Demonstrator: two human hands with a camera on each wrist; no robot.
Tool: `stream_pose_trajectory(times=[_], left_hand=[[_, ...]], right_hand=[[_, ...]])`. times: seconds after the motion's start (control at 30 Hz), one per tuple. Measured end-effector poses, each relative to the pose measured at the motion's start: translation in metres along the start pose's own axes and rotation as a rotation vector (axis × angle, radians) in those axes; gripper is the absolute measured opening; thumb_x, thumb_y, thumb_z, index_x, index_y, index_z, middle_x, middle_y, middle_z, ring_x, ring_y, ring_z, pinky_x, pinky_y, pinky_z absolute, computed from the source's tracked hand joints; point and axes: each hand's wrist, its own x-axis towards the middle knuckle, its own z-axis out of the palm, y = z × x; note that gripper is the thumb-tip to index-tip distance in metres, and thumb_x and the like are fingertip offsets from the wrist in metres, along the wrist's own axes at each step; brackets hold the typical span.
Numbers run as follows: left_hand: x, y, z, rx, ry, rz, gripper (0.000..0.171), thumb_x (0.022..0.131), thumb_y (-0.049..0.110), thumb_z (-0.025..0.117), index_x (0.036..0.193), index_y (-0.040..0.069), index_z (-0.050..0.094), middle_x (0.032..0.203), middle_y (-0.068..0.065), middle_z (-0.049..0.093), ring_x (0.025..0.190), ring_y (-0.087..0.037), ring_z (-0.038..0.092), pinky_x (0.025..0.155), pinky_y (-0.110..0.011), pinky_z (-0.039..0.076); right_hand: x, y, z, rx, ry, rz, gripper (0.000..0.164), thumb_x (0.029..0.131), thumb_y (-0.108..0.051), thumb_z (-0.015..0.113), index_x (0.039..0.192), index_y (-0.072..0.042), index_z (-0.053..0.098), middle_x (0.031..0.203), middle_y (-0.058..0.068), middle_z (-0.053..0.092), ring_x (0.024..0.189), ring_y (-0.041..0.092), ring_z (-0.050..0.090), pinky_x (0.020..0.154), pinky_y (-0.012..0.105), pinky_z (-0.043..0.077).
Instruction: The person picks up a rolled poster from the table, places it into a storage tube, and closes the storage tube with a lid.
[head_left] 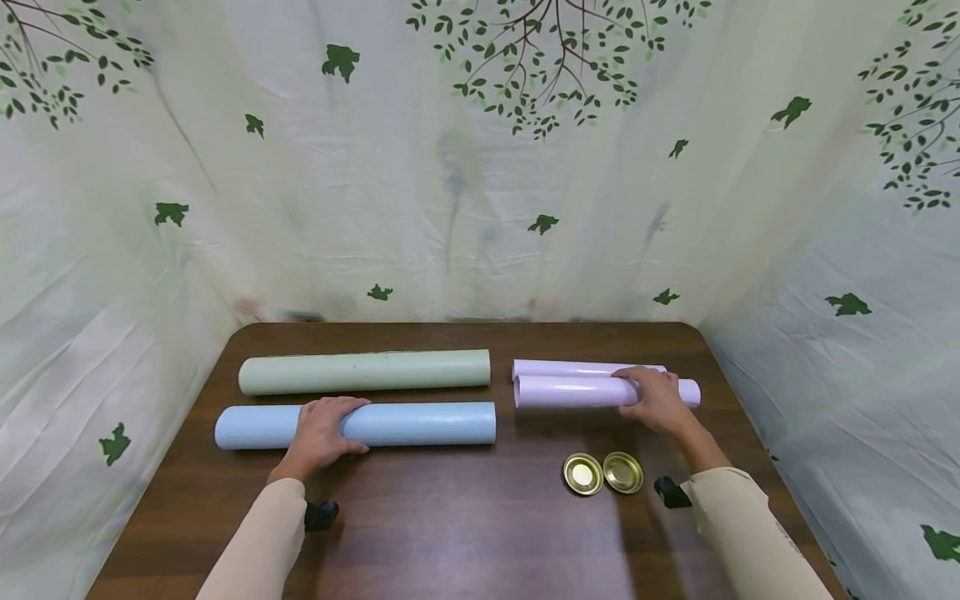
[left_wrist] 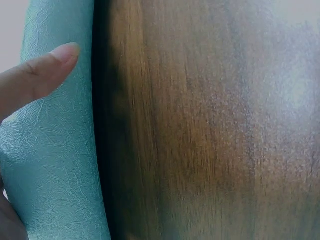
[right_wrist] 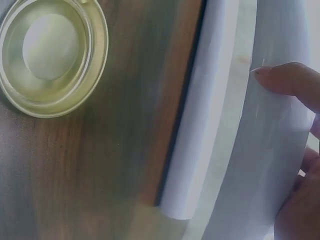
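Note:
My left hand (head_left: 321,433) grips a light blue roll (head_left: 423,424) lying across the table, thumb on its near side. In the left wrist view the roll (left_wrist: 60,165) has a finely creased surface, and most of my fingers are out of sight. Toward its right end, a glossy lilac roll (head_left: 566,392) is held by my right hand (head_left: 656,402). A second lilac roll (head_left: 555,367) lies behind it, partly covered. The right wrist view shows my thumb (right_wrist: 285,80) against the held roll; the other fingers are partly hidden.
A pale green roll (head_left: 367,372) lies behind the blue one. Two round gold lids (head_left: 582,474) (head_left: 622,472) sit side by side near my right wrist. The brown wooden table (head_left: 450,525) backs onto a leaf-patterned curtain (head_left: 465,167), which also hangs at both sides.

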Motion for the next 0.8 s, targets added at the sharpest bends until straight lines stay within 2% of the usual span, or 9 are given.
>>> stream_pose_trajectory(times=[0.3, 0.5, 0.8], left_hand=[[-0.001, 0.002, -0.003, -0.014, -0.003, -0.007, 0.070, 0.060, 0.027, 0.091, 0.122, 0.011, 0.065, 0.121, -0.013, 0.064, 0.112, -0.039, 0.052, 0.093, -0.060, 0.024], [-0.003, 0.002, -0.004, 0.004, 0.018, 0.001, 0.071, 0.059, 0.027, 0.092, 0.122, 0.011, 0.065, 0.120, -0.013, 0.064, 0.111, -0.039, 0.052, 0.094, -0.059, 0.024], [-0.003, 0.005, -0.019, 0.071, 0.037, 0.065, 0.071, 0.058, 0.028, 0.092, 0.121, 0.009, 0.066, 0.117, -0.012, 0.066, 0.110, -0.037, 0.056, 0.096, -0.058, 0.032]], right_hand=[[0.000, -0.002, -0.010, 0.007, -0.005, 0.031, 0.054, 0.070, -0.010, 0.084, 0.119, -0.001, 0.063, 0.116, 0.023, 0.064, 0.104, 0.042, 0.057, 0.087, 0.056, 0.026], [0.001, -0.003, -0.018, 0.021, 0.007, 0.020, 0.050, 0.070, -0.007, 0.083, 0.116, -0.002, 0.062, 0.115, 0.023, 0.064, 0.103, 0.041, 0.057, 0.088, 0.055, 0.026], [0.000, -0.008, -0.027, 0.020, 0.008, -0.003, 0.049, 0.070, -0.006, 0.083, 0.114, -0.001, 0.063, 0.113, 0.023, 0.065, 0.102, 0.041, 0.057, 0.087, 0.055, 0.026]])
